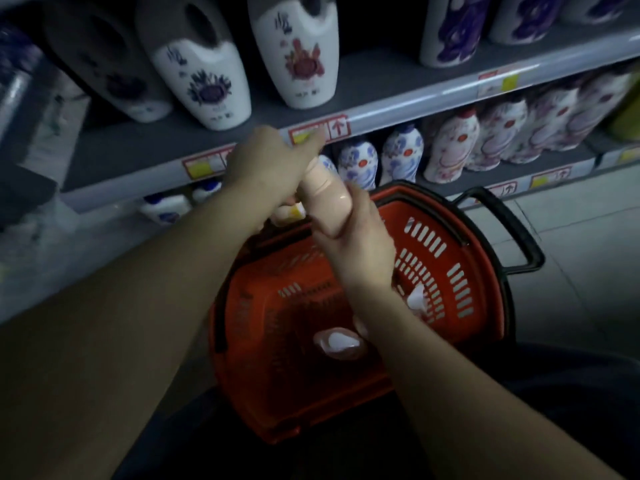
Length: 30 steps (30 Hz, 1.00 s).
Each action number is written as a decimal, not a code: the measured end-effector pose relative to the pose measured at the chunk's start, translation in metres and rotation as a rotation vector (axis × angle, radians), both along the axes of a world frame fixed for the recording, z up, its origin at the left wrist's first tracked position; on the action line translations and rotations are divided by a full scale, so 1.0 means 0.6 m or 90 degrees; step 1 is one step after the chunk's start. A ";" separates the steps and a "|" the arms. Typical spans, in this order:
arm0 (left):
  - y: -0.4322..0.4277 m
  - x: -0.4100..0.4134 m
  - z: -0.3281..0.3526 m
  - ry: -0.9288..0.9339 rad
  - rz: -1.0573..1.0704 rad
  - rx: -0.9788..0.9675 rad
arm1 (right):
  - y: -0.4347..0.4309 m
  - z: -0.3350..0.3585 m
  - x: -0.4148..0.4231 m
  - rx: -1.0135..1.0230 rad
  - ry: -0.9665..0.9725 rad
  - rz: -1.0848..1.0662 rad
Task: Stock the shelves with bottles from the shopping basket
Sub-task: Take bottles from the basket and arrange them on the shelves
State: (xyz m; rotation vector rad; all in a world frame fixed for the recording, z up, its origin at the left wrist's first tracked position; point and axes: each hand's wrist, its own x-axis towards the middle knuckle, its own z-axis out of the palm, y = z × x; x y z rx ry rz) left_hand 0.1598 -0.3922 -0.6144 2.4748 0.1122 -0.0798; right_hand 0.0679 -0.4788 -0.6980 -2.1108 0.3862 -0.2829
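Bottle (323, 199) between both hands — above basket (450, 271)

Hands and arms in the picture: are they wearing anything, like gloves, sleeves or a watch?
No. The left hand and the right hand are both bare, with no gloves. No ring, watch or bracelet shows, though the light is dim. Both forearms are bare too, all the way back to the picture's edge, so no sleeve is in view. They are ordinary human hands with fingers, not a machine's grip.

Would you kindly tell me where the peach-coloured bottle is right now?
In the head view, the peach bottle sits at centre frame, held between the left hand and right hand, above the red basket and before the shelf edge.
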 end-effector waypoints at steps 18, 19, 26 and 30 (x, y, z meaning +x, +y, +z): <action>-0.122 -0.024 0.031 0.207 -0.268 -0.556 | -0.245 0.179 0.061 0.694 -0.022 0.066; -0.134 -0.019 0.036 0.194 -0.265 -0.557 | -0.254 0.187 0.064 0.675 -0.034 0.071; -0.211 0.035 0.121 0.073 -0.305 -0.575 | -0.317 0.274 0.119 0.620 -0.188 0.050; -0.259 0.091 0.202 -0.026 -0.341 -0.577 | -0.356 0.359 0.168 0.551 -0.267 0.066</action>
